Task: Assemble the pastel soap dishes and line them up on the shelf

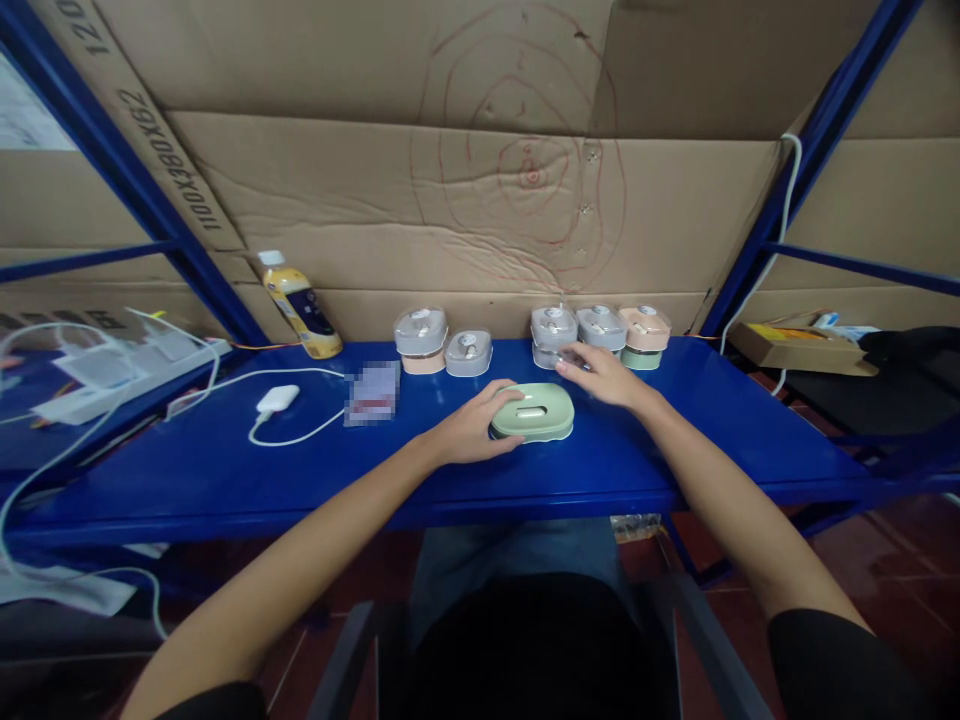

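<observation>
A pale green oval box (pixel 546 402) with a slot-shaped window in its lid rests on the blue table in front of me. My left hand (pixel 480 425) is closed around its left end, thumb at the front edge and fingers over the top. Behind and right of the box is my right hand (pixel 602 377), its fingers and thumb curved about a small greyish, see-through thing that I cannot make out. Just past those fingertips stand stacked grey lidded containers (pixel 553 325). Another grey container (pixel 602 322) is partly hidden by the right hand.
Farther right, a peach container (pixel 645 325) sits on a green one. Left of centre are a grey-on-peach stack (pixel 421 332) and a grey container (pixel 469 352). A juice bottle (pixel 301 308), white charger (pixel 277 398), cable and blurred packet (pixel 373 393) lie leftward. Cardboard (pixel 337 190) walls the back.
</observation>
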Motion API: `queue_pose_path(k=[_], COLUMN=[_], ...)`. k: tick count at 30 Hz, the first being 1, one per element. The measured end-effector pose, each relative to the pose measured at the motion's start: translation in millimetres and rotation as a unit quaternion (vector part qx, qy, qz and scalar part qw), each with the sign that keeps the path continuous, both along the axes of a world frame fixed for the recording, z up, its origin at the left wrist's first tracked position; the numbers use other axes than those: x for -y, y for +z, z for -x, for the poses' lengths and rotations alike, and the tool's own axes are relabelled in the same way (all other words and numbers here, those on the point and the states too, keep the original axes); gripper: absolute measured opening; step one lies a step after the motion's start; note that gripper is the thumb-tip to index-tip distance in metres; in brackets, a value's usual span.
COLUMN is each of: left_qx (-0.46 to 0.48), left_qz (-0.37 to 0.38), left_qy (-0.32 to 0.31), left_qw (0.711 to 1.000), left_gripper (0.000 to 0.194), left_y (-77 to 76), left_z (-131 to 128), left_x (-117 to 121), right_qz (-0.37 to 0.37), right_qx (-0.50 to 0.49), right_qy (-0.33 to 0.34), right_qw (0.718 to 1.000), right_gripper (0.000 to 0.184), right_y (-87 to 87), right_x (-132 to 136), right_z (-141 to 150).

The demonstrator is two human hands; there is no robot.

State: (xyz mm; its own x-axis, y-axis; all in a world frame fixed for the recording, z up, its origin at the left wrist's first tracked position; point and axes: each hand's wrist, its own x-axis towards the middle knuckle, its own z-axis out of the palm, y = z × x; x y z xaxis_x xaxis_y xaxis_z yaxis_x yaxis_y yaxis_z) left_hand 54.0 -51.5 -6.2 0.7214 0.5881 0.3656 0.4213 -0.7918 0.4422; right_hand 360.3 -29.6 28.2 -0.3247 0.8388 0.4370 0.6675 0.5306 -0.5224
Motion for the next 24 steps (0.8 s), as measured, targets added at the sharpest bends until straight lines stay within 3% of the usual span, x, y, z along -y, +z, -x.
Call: queue_pose_path(k=[4, 7, 12, 19, 24], left_qx=[0.059, 0.103, 0.127, 0.091, 0.097], left_qz=[0.065, 0.117, 0.151, 0.114, 0.116], left_qy=[0.047, 0.062, 0.059, 0.117, 0.114], left_qw=[0.995, 0.986, 0.979, 0.982, 0.982], left_gripper=[0.101, 0.113, 0.111, 0.117, 0.114], left_y=[-5.8, -8.5, -5.1, -6.5, -8.3], left_z=[-3, -5, -9, -14, -16], left_x=[-8, -13, -14, -10, -11], right_qz=[-0.036, -0.054, -0.068, -0.043, -0.049], right_qx=[0.032, 0.067, 0.096, 0.104, 0.112], right_qy=[0.076, 0.088, 0.106, 0.138, 0.168], right_qw=[0.996, 0.992, 0.987, 0.984, 0.978], right_gripper=[0.076, 0.086, 0.092, 0.096, 0.096], right_y=[-0.3, -3.0, -6.2, -6.9, -6.2], right_x=[11, 19, 25, 17, 7], right_z=[16, 28, 43, 44, 43])
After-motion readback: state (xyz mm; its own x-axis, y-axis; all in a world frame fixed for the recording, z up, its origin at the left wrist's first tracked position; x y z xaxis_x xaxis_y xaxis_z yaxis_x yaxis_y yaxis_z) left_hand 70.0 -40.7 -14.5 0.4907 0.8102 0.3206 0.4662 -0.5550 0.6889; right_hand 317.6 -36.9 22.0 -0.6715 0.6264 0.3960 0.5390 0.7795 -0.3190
